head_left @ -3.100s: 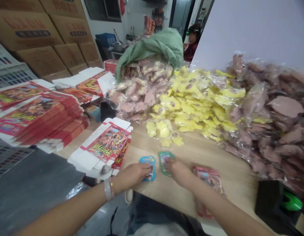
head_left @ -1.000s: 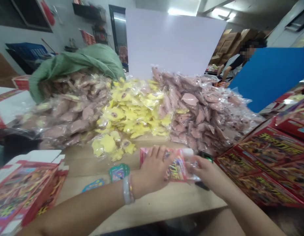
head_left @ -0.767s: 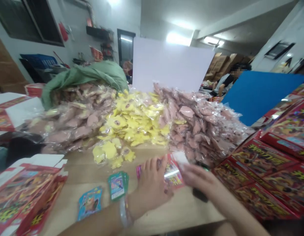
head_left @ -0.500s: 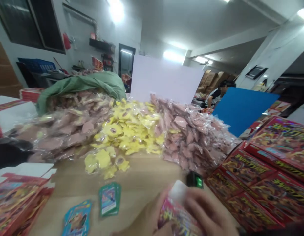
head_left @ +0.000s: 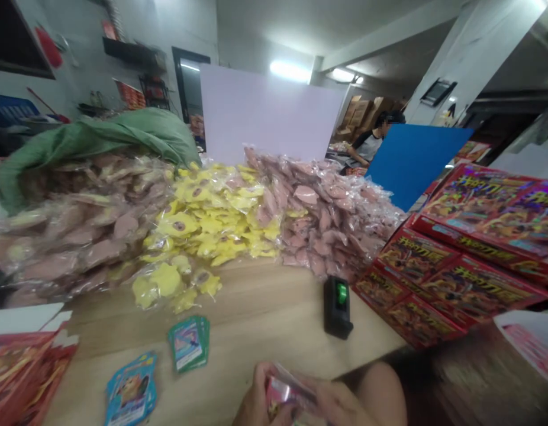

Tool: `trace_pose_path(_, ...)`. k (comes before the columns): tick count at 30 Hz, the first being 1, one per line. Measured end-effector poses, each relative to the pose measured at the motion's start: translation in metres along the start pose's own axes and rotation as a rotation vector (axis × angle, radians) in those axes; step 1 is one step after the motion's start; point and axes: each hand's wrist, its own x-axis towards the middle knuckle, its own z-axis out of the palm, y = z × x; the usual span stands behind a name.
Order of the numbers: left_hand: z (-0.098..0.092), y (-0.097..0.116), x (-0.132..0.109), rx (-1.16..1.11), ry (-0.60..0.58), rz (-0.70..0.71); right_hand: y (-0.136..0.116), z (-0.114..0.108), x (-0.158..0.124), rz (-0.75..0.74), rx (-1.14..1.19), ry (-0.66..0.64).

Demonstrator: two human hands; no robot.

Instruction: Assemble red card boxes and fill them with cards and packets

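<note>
Low at the front edge of the view, a small shiny red and pink packet (head_left: 288,395) is held between my two hands. My left hand (head_left: 255,397) closes on its left side, and my right hand (head_left: 338,402) wraps its right side; the fingers are partly blurred. Left of my hands on the wooden table (head_left: 260,319) lie a stack of blue-edged cards (head_left: 131,390) and a stack of green-edged cards (head_left: 189,343). A black tape dispenser (head_left: 337,310) with a green roll stands beyond my right hand.
Bagged yellow pieces (head_left: 212,219) and bagged pink pieces (head_left: 331,219) are heaped across the back, beside a green sack (head_left: 100,133). Red printed boxes (head_left: 460,272) are stacked at right, flattened red boxes (head_left: 29,367) at left. A person (head_left: 367,145) sits beyond a blue board (head_left: 418,163).
The view has turned right and tilted down. My hands and the packet have moved lower and closer together, and the tape dispenser is now fully visible.
</note>
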Motion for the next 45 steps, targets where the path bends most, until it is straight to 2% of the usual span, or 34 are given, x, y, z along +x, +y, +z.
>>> trace_pose_path(1, 0.001, 0.001, -0.003, -0.035, 0.018, -0.009, 0.000, 0.000, 0.000, 0.007, 0.014, -0.030)
trace_pose_path(3, 0.000, 0.007, -0.011, -0.075, 0.035, -0.032, 0.000, 0.001, -0.001, 0.027, 0.021, -0.009)
trace_pose_path(7, -0.007, 0.024, -0.023, 0.024, -0.013, -0.042, 0.004, 0.006, -0.003, 0.078, 0.127, -0.001)
trace_pose_path(12, -0.012, 0.032, -0.031, 0.089, -0.069, -0.035, 0.004, 0.008, -0.002, 0.139, 0.241, 0.039)
trace_pose_path(14, -0.014, 0.033, -0.033, 0.093, -0.063, -0.046, -0.004, 0.008, -0.004, 0.103, 0.154, -0.008)
trace_pose_path(17, -0.018, 0.035, -0.035, 0.061, -0.051, -0.036, -0.017, 0.010, -0.010, -0.009, -0.098, -0.091)
trace_pose_path(19, -0.021, 0.034, -0.032, -0.027, -0.075, -0.001, -0.020, 0.013, -0.013, -0.043, -0.185, -0.058)
trace_pose_path(21, -0.022, 0.033, -0.028, -0.097, -0.138, 0.010, -0.016, 0.015, -0.014, -0.023, -0.140, 0.017)
trace_pose_path(23, -0.021, 0.033, -0.023, -0.069, -0.201, -0.011, -0.007, 0.014, -0.013, 0.020, -0.038, 0.080)
trace_pose_path(25, -0.018, 0.032, -0.020, 0.011, -0.226, -0.024, 0.000, 0.010, -0.011, 0.074, 0.001, 0.107)
trace_pose_path(27, -0.013, 0.033, -0.019, 0.049, -0.225, -0.028, 0.001, 0.005, -0.012, 0.079, -0.055, 0.129)
trace_pose_path(31, -0.008, 0.034, -0.019, 0.036, -0.204, -0.036, -0.005, -0.002, -0.017, -0.017, -0.193, 0.089)
trace_pose_path(34, -0.009, 0.037, -0.020, 0.065, -0.209, -0.015, -0.005, -0.003, -0.017, -0.017, -0.186, 0.045)
trace_pose_path(40, -0.011, 0.038, -0.023, 0.128, -0.220, -0.011, 0.005, -0.004, -0.006, -0.006, -0.227, 0.118)
trace_pose_path(45, -0.008, 0.030, -0.027, 0.141, -0.174, 0.029, -0.015, 0.002, -0.017, -0.034, -0.190, 0.029)
